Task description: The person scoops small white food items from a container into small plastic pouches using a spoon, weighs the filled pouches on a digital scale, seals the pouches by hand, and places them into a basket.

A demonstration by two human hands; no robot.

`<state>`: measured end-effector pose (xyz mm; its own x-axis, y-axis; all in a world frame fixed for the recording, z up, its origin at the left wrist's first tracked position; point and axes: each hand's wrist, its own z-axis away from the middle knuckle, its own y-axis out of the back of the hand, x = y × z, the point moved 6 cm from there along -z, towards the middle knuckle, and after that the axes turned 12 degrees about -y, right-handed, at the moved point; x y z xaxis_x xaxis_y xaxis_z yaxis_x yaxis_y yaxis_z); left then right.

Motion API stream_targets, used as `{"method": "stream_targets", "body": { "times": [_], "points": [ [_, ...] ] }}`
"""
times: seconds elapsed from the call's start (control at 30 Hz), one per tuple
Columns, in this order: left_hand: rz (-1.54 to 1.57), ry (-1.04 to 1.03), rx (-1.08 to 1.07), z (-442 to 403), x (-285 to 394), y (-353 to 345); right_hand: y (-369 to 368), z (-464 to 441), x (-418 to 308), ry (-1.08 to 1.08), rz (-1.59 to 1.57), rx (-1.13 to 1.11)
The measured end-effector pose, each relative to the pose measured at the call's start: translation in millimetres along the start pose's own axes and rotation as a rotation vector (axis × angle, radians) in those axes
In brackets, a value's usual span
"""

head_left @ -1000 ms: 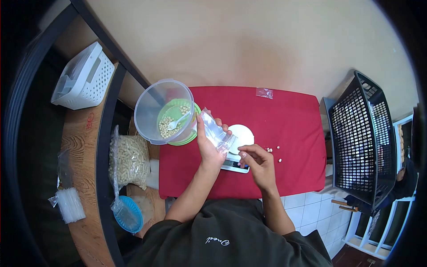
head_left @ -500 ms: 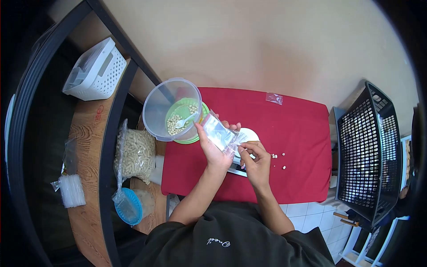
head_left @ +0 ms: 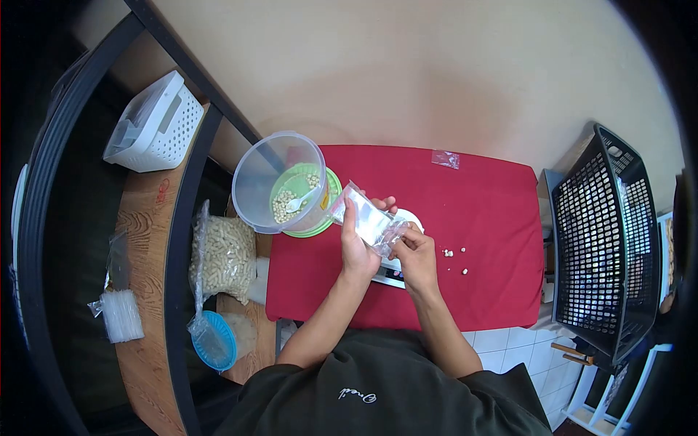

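A pack of small clear plastic bags (head_left: 368, 216) lies across the palm of my left hand (head_left: 358, 251), the thumb pressed on top of it. With fingers pinched, my right hand (head_left: 416, 260) grips the crinkled near end of the clear plastic. Under both hands is a white kitchen scale (head_left: 390, 275), mostly hidden. Just left of the pack, a tilted clear plastic tub (head_left: 251, 185) holds small round pale pieces (head_left: 283, 206) and a white spoon (head_left: 294, 206). A green rim (head_left: 334, 185) shows around its base.
Pale crumbs (head_left: 448, 253) and a flat clear bag (head_left: 446, 159) lie on the red-covered table (head_left: 494, 211). A tall black crate (head_left: 592, 247) stands at right. The left shelf (head_left: 149, 211) bears a white basket (head_left: 166, 123); a bag of pale snacks (head_left: 224, 254) and blue basket (head_left: 212, 341) sit lower.
My left hand and the pack have shifted slightly right. My right hand has moved slightly left and down, its fingers now curled more closely around the plastic's end.
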<state>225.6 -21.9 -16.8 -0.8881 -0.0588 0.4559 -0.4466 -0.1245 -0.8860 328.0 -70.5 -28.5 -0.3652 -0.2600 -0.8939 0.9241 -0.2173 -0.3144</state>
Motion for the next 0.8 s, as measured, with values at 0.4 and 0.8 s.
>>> {"method": "stream_targets", "body": {
  "times": [0.4,0.8],
  "points": [
    [-0.326,0.179,-0.247,-7,-19,23,27,-26,-13,0.16,0.134,0.221],
    [-0.374,0.113,-0.056,-54,-38,48,38,-43,-4,-0.007,-0.075,0.125]
  ]
}}
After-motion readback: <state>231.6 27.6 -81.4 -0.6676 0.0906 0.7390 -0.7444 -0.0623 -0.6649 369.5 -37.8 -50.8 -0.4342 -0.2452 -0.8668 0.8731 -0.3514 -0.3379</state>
